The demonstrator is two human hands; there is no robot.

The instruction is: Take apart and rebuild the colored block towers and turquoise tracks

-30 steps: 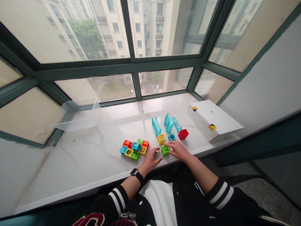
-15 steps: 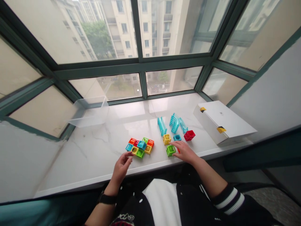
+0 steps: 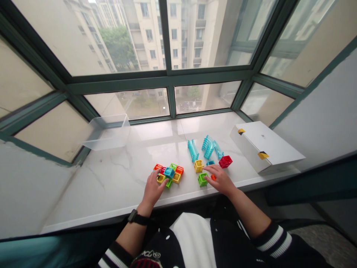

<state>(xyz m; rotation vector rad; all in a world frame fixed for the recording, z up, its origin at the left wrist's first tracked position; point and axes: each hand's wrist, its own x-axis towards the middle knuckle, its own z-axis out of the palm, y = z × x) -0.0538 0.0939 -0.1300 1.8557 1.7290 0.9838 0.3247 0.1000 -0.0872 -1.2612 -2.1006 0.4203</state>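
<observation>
A bunch of bright toy blocks (image 3: 172,175) sits near the front of the counter (image 3: 111,186). The blocks are red, orange, yellow and green, and a blue block (image 3: 169,172) rests on top of them. The left hand (image 3: 152,189) is at the near left side of the bunch. Its fingers and thumb are spread apart over the blocks, but I cannot tell if they are squeezing any.

To the right, well apart from the bunch, is a green block (image 3: 202,180). The right hand (image 3: 220,180) is just beside it, on its right. The fingers of this hand are open and a bit bent, with the thumb close to the green block. A small orange block (image 3: 213,177) peeks out from under this hand.

Just past the green block is a yellow block (image 3: 199,166). A low blue block (image 3: 210,163) is to the right of that one, and a red block (image 3: 225,161) is farther right. Behind them lie three light blue toy pieces: a straight one (image 3: 193,150), a curved one (image 3: 208,147) and a thin one (image 3: 219,149).

A white box (image 3: 272,143) with two yellow and black bits is on the right. A clear tub (image 3: 111,136) is on the far left, by the big window (image 3: 200,70).
</observation>
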